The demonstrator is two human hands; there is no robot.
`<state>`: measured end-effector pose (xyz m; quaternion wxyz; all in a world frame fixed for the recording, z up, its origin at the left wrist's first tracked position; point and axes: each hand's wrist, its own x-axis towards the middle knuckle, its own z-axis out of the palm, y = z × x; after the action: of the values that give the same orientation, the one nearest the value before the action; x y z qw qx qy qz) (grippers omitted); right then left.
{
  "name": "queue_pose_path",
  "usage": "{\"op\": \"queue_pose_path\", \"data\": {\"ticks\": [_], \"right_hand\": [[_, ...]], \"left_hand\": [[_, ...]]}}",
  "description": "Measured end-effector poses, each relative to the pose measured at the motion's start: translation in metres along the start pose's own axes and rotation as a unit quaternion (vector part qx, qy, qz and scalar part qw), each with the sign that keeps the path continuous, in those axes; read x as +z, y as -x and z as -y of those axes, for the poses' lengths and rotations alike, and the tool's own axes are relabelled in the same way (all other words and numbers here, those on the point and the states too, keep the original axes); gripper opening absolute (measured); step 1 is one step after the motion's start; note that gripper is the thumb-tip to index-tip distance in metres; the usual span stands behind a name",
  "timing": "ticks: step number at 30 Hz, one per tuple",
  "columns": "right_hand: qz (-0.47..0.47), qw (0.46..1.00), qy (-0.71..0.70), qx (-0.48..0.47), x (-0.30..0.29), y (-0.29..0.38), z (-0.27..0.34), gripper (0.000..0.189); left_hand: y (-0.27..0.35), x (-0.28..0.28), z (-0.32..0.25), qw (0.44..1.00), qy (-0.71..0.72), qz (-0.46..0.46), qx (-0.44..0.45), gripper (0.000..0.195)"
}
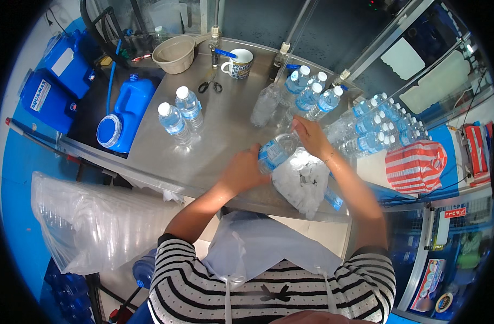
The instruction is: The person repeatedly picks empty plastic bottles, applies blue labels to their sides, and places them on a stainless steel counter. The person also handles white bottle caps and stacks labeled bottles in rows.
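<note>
My left hand (245, 170) grips a clear plastic bottle (273, 156) with a blue label around its body. The bottle is tilted, its neck pointing up and to the right. At that neck end are the curled fingers of my right hand (311, 135), which hide the bottle's top. Just below the bottle, a clear plastic bag (301, 194) of small white pieces, seemingly caps, lies on the steel counter (218, 121). A blue label strip (334, 198) rests beside the bag. Several white-capped bottles (307, 97) stand beyond my right hand, near an uncapped-looking bottle (266, 105).
Two capped bottles (182, 113) stand left. Behind them are scissors (210, 86), a mug (238, 65) and a beige dipper (174, 54). A blue jug (127, 113) lies in the sink area. Rows of bottles (376, 121) and a striped bag (417, 166) occupy the right side.
</note>
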<state>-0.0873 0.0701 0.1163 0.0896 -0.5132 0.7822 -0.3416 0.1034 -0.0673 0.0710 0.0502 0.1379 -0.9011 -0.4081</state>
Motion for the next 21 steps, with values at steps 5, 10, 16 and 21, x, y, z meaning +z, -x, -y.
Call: {"op": "queue_pose_path", "data": {"ticks": [5, 10, 16, 21], "right_hand": [[-0.036, 0.989, 0.133, -0.059, 0.011, -0.001, 0.006, 0.027], [-0.117, 0.941, 0.289, -0.134, 0.017, -0.02, 0.004, 0.018], [-0.104, 0.963, 0.243, -0.05, -0.002, -0.012, -0.014, 0.028], [-0.231, 0.959, 0.155, 0.061, -0.02, 0.043, -0.027, 0.036]], "left_hand": [[-0.013, 0.035, 0.017, 0.992, 0.063, -0.103, 0.035, 0.074], [-0.037, 0.074, 0.044, 0.981, 0.048, -0.182, 0.039, 0.074], [-0.106, 0.116, 0.037, 0.985, 0.087, -0.152, 0.016, 0.068], [-0.146, 0.142, 0.017, 0.986, 0.088, -0.138, -0.028, 0.066]]}}
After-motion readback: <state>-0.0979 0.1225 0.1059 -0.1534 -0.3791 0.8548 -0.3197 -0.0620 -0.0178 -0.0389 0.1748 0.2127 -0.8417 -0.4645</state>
